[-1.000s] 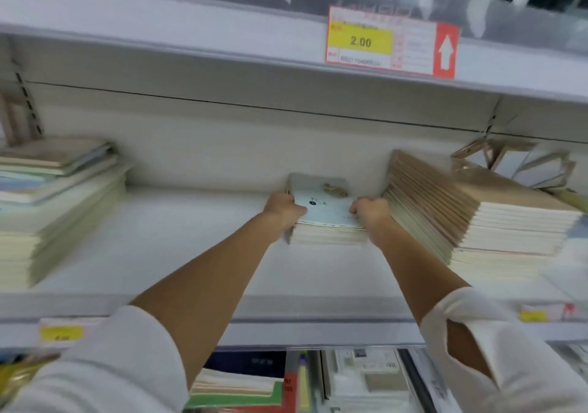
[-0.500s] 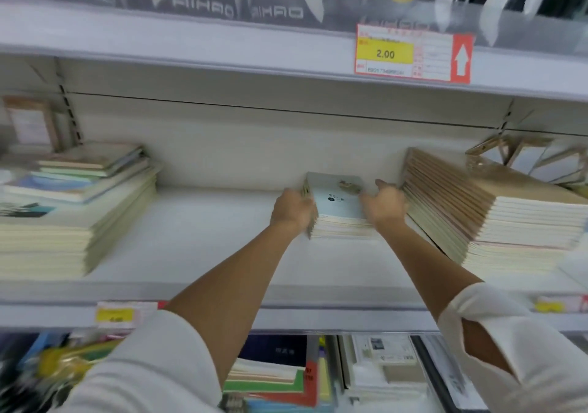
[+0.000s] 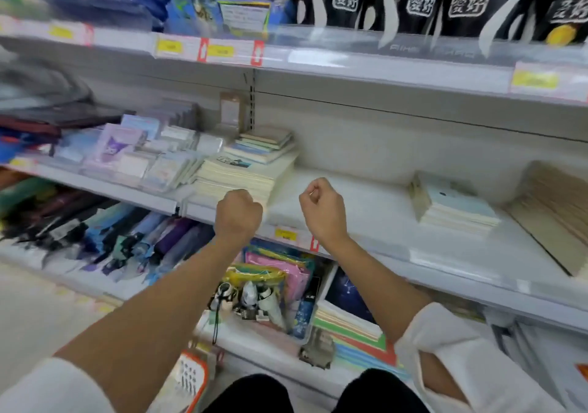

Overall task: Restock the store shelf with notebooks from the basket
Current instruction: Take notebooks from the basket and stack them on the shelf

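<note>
A small stack of pale blue notebooks (image 3: 455, 204) lies on the white shelf (image 3: 366, 209), right of middle, with nothing touching it. My left hand (image 3: 238, 213) hovers in front of the shelf edge as a fist and holds nothing. My right hand (image 3: 321, 209) is a little to its right, fingers curled, also holding nothing. Both hands are well to the left of the blue stack. A corner of the orange basket (image 3: 191, 377) shows at the bottom, beside my knees.
A tall stack of cream notebooks (image 3: 245, 170) stands just behind my left hand. Brown-covered notebooks (image 3: 553, 209) lean at the far right. Packaged cards (image 3: 133, 154) fill the shelf's left part. Umbrellas (image 3: 121, 237), pouches and notebook piles sit on the lower shelf.
Both hands let go of the blue notebook stack and pulled back toward me as fists. My view swung left, so the stack now lies to the right.
</note>
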